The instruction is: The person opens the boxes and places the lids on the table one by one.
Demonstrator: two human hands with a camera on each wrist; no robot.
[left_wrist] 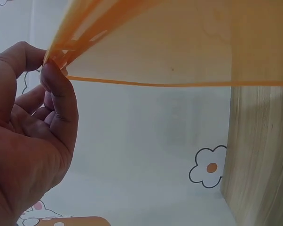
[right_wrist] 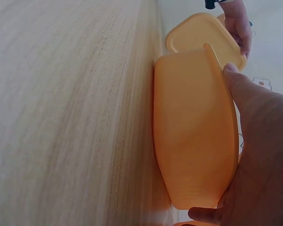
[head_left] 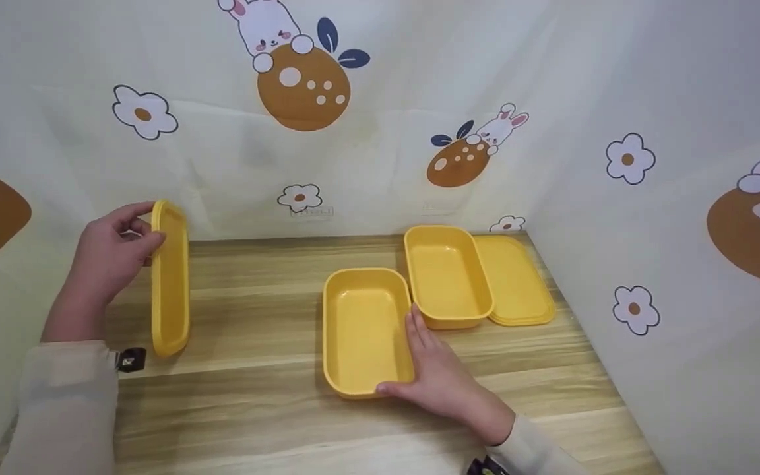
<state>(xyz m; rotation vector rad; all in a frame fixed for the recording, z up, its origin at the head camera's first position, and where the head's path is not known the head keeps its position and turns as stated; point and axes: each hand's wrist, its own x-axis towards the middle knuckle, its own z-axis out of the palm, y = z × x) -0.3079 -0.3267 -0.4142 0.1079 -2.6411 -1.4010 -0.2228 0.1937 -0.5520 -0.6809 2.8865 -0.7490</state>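
Observation:
My left hand pinches a yellow lid by its upper part, thumb on one side and fingers on the other. The lid stands on edge, its long side upright; in the left wrist view it looks see-through. A yellow rectangular food container sits uncovered in the middle, with nothing inside. At its near right corner my right hand holds it, thumb at the near rim and fingers along the right side. The right wrist view shows the container's outer wall between thumb and fingers.
A second uncovered yellow container stands close behind and right of the first. Beside it a flat yellow lid lies on the wood-grain table. Printed cloth with rabbits and flowers walls off the back and sides.

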